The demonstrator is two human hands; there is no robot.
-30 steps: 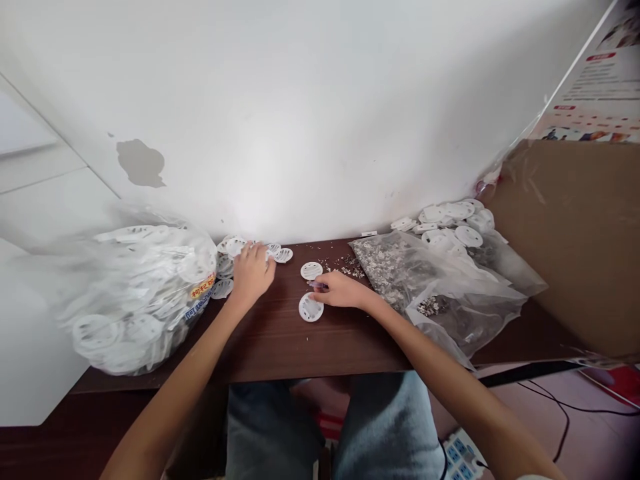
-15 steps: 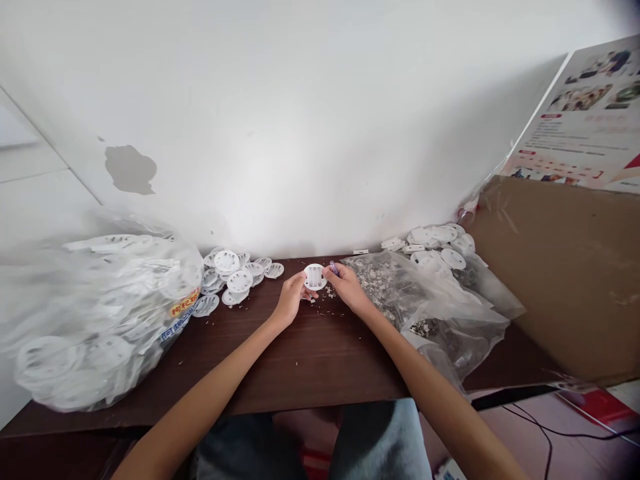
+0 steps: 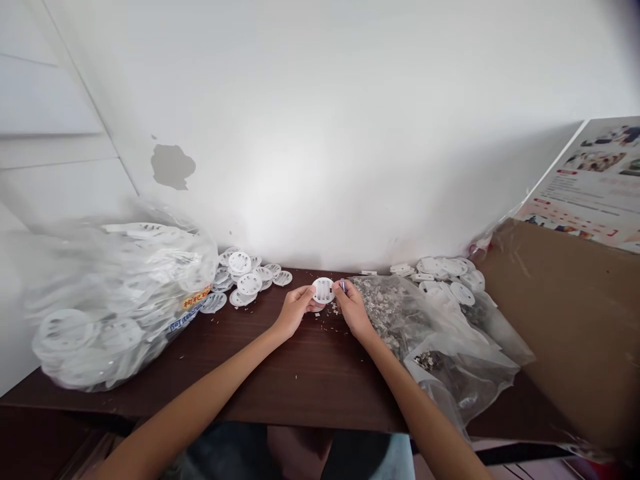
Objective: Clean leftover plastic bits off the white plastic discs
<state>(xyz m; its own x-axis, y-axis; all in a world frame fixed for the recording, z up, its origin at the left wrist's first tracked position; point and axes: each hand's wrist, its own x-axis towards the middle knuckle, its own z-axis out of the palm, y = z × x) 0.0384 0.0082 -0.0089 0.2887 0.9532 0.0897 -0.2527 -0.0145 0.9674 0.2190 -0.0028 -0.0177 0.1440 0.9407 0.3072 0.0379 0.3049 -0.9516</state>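
A round white slotted plastic disc (image 3: 323, 291) is held up above the dark table, between my two hands. My left hand (image 3: 296, 311) grips its left edge with thumb and fingers. At the right edge, my right hand (image 3: 352, 307) is closed, thumb and fingertips against the disc. A small purplish tool (image 3: 343, 286) sticks up from the right fingers; its kind is too small to make out. Small scraps (image 3: 334, 309) lie on the table just beyond and below the disc.
A clear bag of white discs (image 3: 125, 300) bulges at the left, with loose discs (image 3: 249, 284) beside it. Right of my hands lies a plastic bag of tiny metal-looking pieces (image 3: 383, 307). More discs (image 3: 463, 293) are piled behind it, near a cardboard sheet (image 3: 565, 300).
The camera view has shifted, so the scene sits slightly further right and mostly lower. Both hands still hold the disc, now tilted a little differently.
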